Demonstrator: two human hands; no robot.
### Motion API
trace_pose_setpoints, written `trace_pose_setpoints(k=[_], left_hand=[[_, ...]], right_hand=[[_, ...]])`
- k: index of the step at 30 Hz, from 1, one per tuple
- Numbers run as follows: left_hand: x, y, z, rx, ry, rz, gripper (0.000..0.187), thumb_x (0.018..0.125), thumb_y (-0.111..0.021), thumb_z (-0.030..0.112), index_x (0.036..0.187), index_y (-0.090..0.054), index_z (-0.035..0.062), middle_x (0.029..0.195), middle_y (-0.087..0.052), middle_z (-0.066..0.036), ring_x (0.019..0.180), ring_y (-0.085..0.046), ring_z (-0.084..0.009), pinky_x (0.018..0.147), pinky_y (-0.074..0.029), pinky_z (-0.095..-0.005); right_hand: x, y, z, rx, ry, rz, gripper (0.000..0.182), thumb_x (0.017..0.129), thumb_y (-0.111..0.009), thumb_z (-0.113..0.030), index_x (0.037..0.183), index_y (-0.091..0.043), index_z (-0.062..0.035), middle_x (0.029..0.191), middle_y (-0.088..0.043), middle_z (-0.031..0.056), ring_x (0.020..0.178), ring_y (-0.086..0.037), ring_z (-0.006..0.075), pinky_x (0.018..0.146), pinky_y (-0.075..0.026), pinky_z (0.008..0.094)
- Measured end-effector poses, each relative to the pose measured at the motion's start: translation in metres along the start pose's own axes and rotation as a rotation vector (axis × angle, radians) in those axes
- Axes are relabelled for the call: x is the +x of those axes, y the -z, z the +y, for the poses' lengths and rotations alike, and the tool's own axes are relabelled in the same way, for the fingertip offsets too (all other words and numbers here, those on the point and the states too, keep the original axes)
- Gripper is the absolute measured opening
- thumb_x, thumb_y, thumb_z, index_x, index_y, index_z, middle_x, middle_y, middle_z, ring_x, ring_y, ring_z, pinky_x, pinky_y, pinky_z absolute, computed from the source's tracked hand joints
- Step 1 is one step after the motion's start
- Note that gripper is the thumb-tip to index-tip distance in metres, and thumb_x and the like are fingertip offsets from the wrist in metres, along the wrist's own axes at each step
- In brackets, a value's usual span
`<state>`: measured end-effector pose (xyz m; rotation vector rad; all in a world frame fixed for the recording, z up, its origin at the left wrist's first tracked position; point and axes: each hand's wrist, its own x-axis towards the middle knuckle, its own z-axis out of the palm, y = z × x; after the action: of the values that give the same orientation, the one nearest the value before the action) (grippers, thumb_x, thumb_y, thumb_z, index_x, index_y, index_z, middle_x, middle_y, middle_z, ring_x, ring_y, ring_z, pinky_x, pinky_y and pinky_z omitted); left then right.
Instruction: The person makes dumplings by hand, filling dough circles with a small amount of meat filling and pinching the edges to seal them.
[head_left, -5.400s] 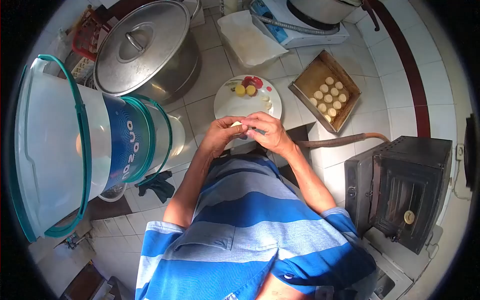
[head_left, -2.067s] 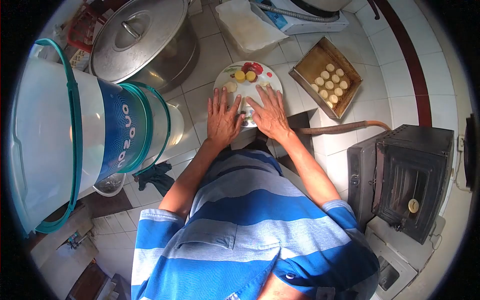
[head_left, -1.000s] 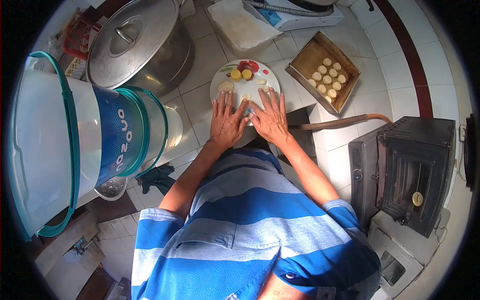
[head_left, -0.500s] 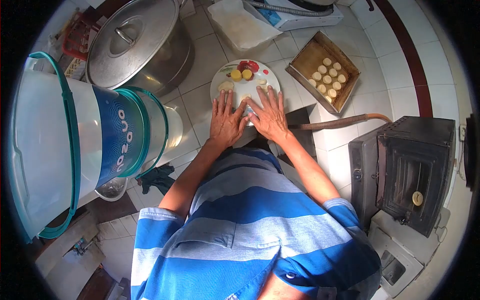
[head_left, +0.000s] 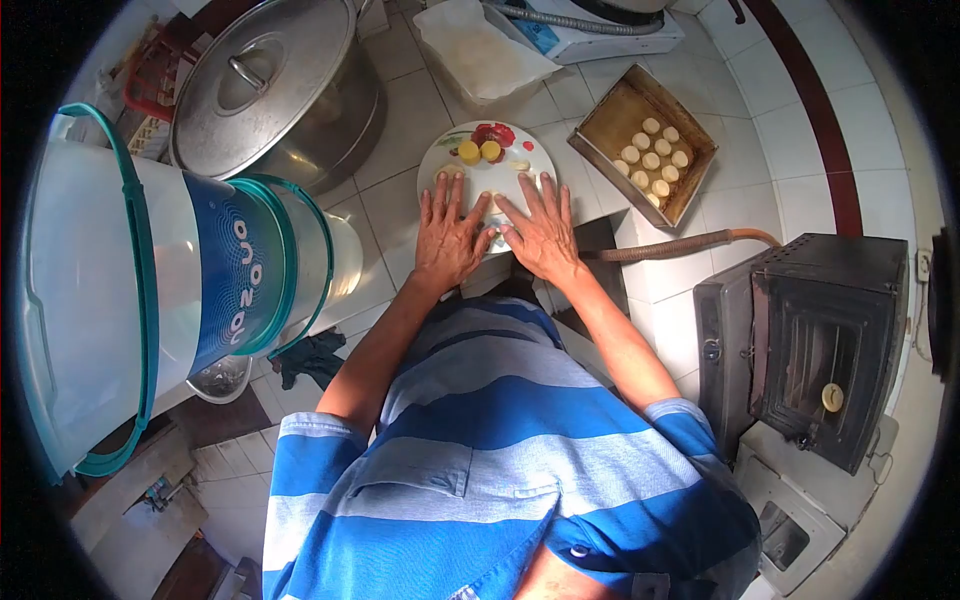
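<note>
Over a white plate (head_left: pixel 512 150) with red flowers, my left hand (head_left: pixel 448 240) and my right hand (head_left: pixel 542 235) lie palm down with fingers spread. Their fingertips rest on the plate around pale pieces that look like dough. One flat dough piece (head_left: pixel 450 170) shows at the left fingertips. A smaller pale piece (head_left: pixel 520 166) sits by the right fingertips, and another shows between the two hands. Two round yellow lumps (head_left: pixel 480 151) stand on the far part of the plate, beyond both hands. What lies beneath my palms is hidden.
Right of the plate, a metal baking tray (head_left: pixel 611 108) holds several pale round pieces (head_left: pixel 651 160). A lidded steel pot (head_left: pixel 330 130), a paper-lined container (head_left: pixel 480 60) and a large plastic bucket (head_left: pixel 170 270) stand around. At right is a dark oven (head_left: pixel 835 290); a hose (head_left: pixel 660 248) runs nearby.
Both hands stay flat on the plate, with only a slight shift of the fingers. The whole view has moved a little.
</note>
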<state>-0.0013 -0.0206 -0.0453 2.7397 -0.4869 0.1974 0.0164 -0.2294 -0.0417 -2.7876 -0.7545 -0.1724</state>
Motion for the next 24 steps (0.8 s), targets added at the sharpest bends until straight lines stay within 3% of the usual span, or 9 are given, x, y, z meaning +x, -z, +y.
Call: trace_pose_setpoints(k=[3,10,16,18,24], left_hand=[[0.002,0.003,-0.001,0.023,0.001,-0.028,0.055,0.102,-0.056,0.047,0.149,-0.056,0.018,0.166,-0.027,-0.025,0.156,-0.018,-0.0454,0.124,-0.017,-0.0631],[0.009,0.001,-0.005,0.027,-0.038,-0.019,0.052,0.103,-0.053,0.046,0.148,-0.058,0.0191,0.168,-0.024,-0.024,0.158,-0.014,-0.0451,0.125,-0.015,-0.0625],[0.015,0.0,-0.009,0.028,0.009,-0.058,0.055,0.104,-0.053,0.042,0.155,-0.05,0.0212,0.169,-0.021,-0.024,0.158,-0.013,-0.0458,0.125,-0.015,-0.0627],[0.012,0.0,-0.01,0.002,0.037,0.034,0.059,0.102,-0.055,0.04,0.157,-0.045,0.0213,0.168,-0.022,-0.026,0.157,-0.014,-0.0471,0.125,-0.016,-0.0635],[0.008,0.002,-0.005,0.022,0.05,0.041,0.059,0.102,-0.056,0.041,0.157,-0.046,0.0201,0.166,-0.023,-0.028,0.155,-0.016,-0.048,0.124,-0.017,-0.0642]], right_hand=[[0.001,-0.001,0.003,0.036,-0.04,-0.053,0.049,0.101,-0.055,-0.039,0.147,-0.058,-0.022,0.164,-0.032,0.0219,0.153,-0.022,0.0495,0.123,-0.014,0.0681],[0.01,-0.005,0.006,0.001,0.003,0.001,0.049,0.101,-0.056,-0.04,0.146,-0.058,-0.0205,0.161,-0.035,0.0214,0.15,-0.026,0.0506,0.121,-0.019,0.0682],[0.013,-0.004,0.001,0.012,0.032,0.004,0.048,0.102,-0.055,-0.039,0.146,-0.059,-0.0195,0.161,-0.036,0.021,0.152,-0.024,0.0495,0.122,-0.017,0.0687],[0.009,-0.005,-0.004,0.038,0.054,-0.048,0.049,0.102,-0.054,-0.039,0.147,-0.058,-0.0196,0.162,-0.035,0.0202,0.153,-0.023,0.0485,0.122,-0.016,0.0689],[0.015,-0.006,0.0,0.019,0.053,-0.03,0.05,0.102,-0.055,-0.038,0.149,-0.057,-0.0207,0.163,-0.034,0.0203,0.153,-0.022,0.0482,0.123,-0.014,0.0688]])
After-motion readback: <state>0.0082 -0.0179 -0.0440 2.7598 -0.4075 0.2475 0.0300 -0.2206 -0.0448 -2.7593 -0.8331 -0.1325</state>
